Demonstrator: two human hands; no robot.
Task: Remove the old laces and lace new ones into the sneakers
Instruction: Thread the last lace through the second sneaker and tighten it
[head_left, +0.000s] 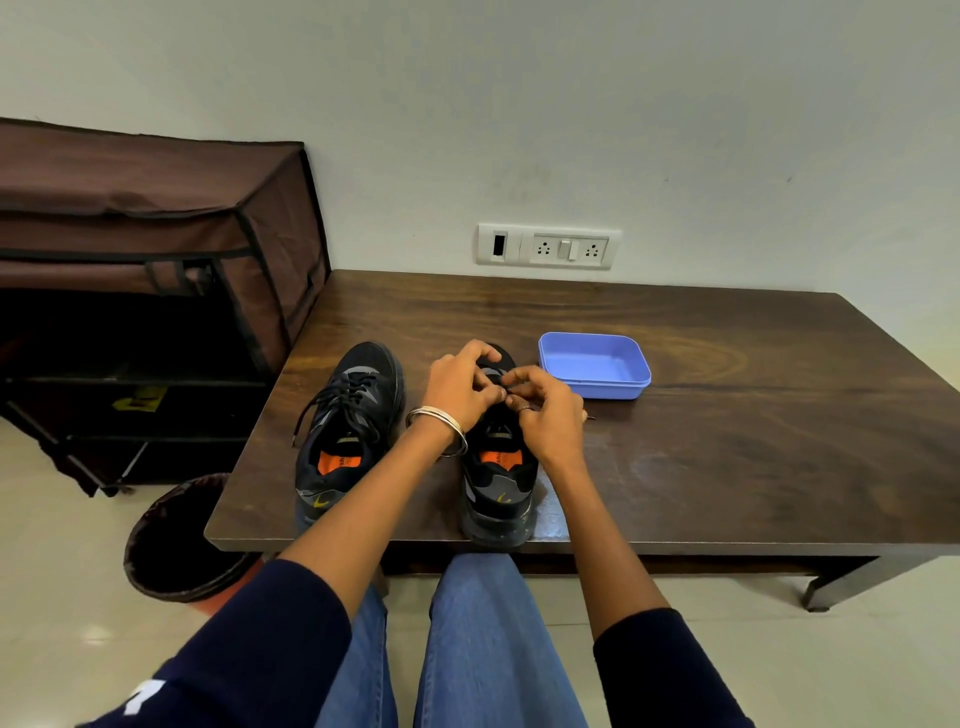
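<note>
i see a pale wall (519, 104) filling the upper half of the view, with a white socket panel (549, 246) set low in it. below it a dark wooden counter (753, 457) stretches across the right and middle. to the left of the counter stands a brown fabric-covered rack (156, 234), and near the counter's front left corner a dark waste bin (171, 540) sits on the pale floor. at the bottom i see my knees in blue jeans (478, 649) and dark blue sleeves (249, 649).

two black sneakers with orange insoles stand side by side near the counter's front edge, toes pointing to the wall. the left sneaker (348, 431) carries its black laces (337, 400), their ends loose. the right sneaker (498, 478) is under both of my hands. behind and to the right of it lies an open blue plastic box (597, 364).

my left hand (462, 389), a metal bangle (441, 426) on its wrist, has its fingers curled over the lacing area of the right sneaker, grip closed in a pinch. my right hand (550, 410) meets it fingertip to fingertip, also pinching. i take it they hold the lace, but my fingers hide it.
</note>
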